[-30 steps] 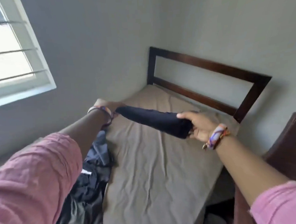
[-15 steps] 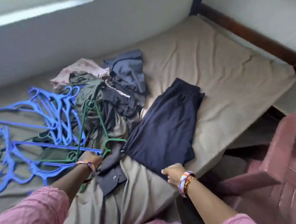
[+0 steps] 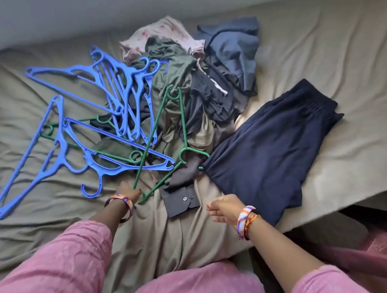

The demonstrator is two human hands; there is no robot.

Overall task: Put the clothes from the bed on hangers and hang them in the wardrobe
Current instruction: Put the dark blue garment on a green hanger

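Bedside, left hand grips green hanger.

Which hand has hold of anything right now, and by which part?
The left hand grips the green hanger at its near lower corner. The right hand, loosely curled, holds nothing.

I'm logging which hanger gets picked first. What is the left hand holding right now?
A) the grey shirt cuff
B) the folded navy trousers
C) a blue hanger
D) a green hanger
D: the left hand grips the near corner of the green hanger that lies across the clothes pile, while the blue hangers lie untouched beside it.
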